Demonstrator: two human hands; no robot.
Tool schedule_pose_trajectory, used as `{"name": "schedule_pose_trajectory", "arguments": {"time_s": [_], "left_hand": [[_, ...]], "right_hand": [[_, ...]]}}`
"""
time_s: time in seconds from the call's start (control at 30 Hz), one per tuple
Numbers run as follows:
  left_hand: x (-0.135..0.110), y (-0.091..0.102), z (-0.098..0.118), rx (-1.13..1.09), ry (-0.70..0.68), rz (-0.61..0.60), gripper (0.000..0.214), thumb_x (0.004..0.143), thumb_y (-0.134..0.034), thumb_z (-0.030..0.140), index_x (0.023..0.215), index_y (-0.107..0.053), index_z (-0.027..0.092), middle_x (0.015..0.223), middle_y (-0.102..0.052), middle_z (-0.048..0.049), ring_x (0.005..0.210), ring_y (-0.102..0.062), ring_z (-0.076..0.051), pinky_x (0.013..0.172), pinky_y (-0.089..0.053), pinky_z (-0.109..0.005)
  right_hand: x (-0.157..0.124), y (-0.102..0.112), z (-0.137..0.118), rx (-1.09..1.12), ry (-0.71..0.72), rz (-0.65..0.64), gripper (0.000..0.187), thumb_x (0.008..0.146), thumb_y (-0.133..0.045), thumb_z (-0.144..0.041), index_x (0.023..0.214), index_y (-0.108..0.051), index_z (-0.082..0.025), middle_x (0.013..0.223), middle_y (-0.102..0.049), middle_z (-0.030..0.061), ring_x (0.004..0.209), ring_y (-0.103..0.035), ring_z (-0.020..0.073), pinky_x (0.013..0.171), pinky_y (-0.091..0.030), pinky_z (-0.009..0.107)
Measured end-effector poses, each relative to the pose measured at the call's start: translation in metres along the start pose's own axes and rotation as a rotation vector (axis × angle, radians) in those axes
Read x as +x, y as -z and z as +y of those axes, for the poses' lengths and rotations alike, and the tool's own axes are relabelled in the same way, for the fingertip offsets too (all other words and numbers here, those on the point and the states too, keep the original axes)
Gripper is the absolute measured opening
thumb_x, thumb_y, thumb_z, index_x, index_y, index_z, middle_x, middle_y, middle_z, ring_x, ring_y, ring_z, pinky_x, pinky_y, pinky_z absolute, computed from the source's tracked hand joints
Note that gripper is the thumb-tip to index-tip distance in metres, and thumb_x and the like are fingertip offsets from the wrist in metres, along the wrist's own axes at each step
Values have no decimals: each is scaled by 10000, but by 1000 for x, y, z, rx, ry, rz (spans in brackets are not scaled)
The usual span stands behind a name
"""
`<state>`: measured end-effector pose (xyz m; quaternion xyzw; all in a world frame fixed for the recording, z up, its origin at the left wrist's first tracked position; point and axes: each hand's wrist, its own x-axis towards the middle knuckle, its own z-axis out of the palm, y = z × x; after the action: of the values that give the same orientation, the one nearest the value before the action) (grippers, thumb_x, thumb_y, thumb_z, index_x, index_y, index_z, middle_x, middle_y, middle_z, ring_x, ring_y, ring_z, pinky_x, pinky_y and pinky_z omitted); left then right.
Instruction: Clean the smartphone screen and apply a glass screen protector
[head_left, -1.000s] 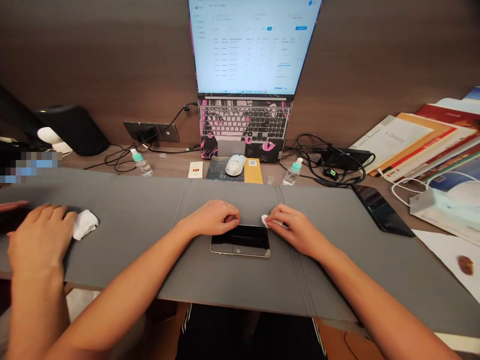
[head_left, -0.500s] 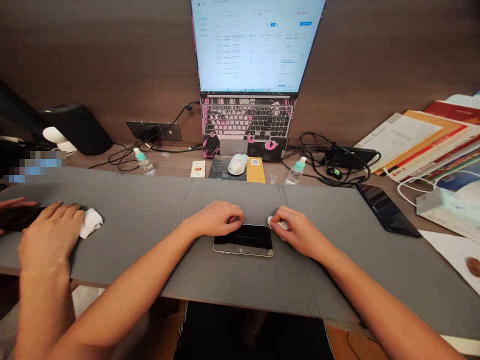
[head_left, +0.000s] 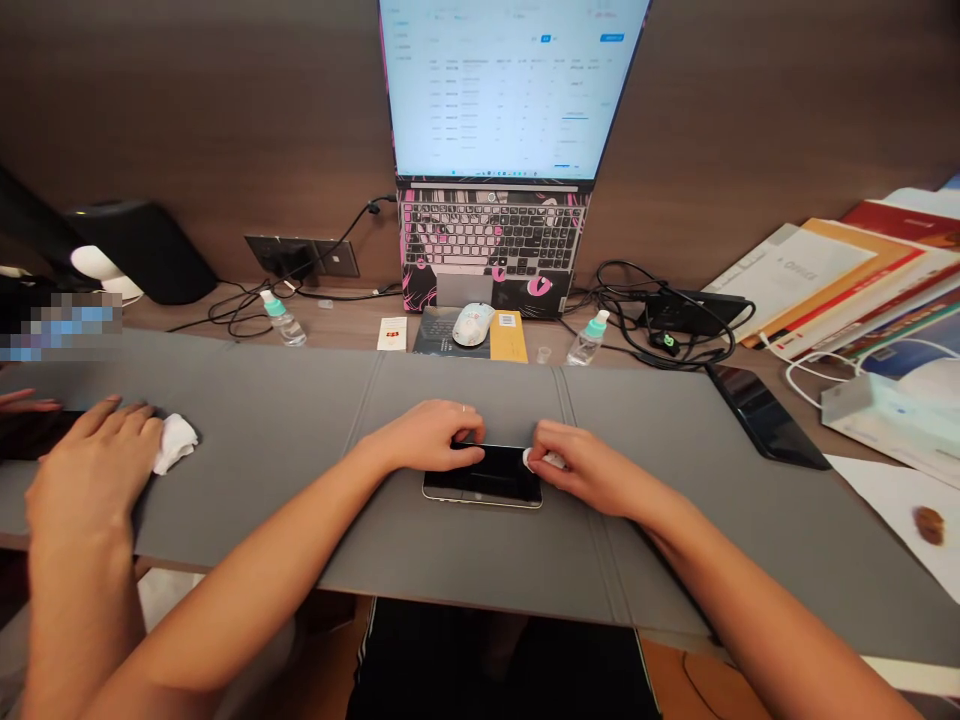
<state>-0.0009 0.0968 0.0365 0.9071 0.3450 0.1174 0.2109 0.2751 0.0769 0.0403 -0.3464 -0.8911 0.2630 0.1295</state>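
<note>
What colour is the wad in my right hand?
The wad in your right hand is white, as the head view shows.

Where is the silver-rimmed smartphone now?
In the head view, the smartphone lies centrally on the gray mat, with the right hand at its right end.

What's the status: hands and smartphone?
Left hand at far edge of smartphone; right hand pinching white cloth or tissue at its right end. Smartphone flat on grey mat, screen up. Co-worker's hand off left, not obstructing.
</note>
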Motion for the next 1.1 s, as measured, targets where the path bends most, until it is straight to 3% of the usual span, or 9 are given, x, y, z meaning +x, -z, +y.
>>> {"name": "schedule_pose_trajectory", "arguments": {"time_s": [0.17, 0.37, 0.6, 0.8, 1.1], "left_hand": [[1, 0, -4, -53, -2, -7, 226, 938, -561, 407, 874, -651, 210, 747, -536, 24, 655, -486, -127, 627, -327, -255], [3, -3, -6, -63, 8, -21, 225, 949, -562, 394, 842, -629, 207, 749, -550, 32, 664, -490, -123, 631, -332, -261], [5, -3, -10, -147, -10, -26, 445, 1049, -350, 419, 745, -575, 187, 771, -573, 1, 725, -525, -148, 712, -383, -290], [5, -3, -11, -141, 5, -36, 460, 1052, -339, 440, 763, -592, 186, 790, -602, -7, 741, -543, -155, 735, -395, -290], [9, -2, -10, -184, 20, -21, 446, 1034, -341, 402, 783, -643, 192, 806, -652, -3, 747, -565, -151, 734, -394, -276]], "right_hand": [[-6, 3, -1, 32, 29, -93, 245, 1023, -468, -326, 829, -562, -210, 839, -581, 24, 764, -552, 158, 702, -417, 275], [-5, -1, 2, 8, 18, -14, 239, 1029, -455, -321, 832, -529, -208, 857, -548, 28, 761, -525, 160, 709, -408, 286], [-15, 2, -10, 98, 86, -181, 239, 1042, -430, -318, 861, -542, -210, 886, -561, 24, 769, -536, 150, 709, -412, 270], [-11, 2, -9, 66, 68, -133, 278, 1045, -420, -339, 828, -536, -210, 843, -536, 22, 757, -520, 161, 701, -405, 281], [-11, 3, -19, 30, 59, -214, 262, 1053, -391, -323, 861, -531, -211, 897, -546, 35, 788, -527, 170, 720, -423, 299]]}}
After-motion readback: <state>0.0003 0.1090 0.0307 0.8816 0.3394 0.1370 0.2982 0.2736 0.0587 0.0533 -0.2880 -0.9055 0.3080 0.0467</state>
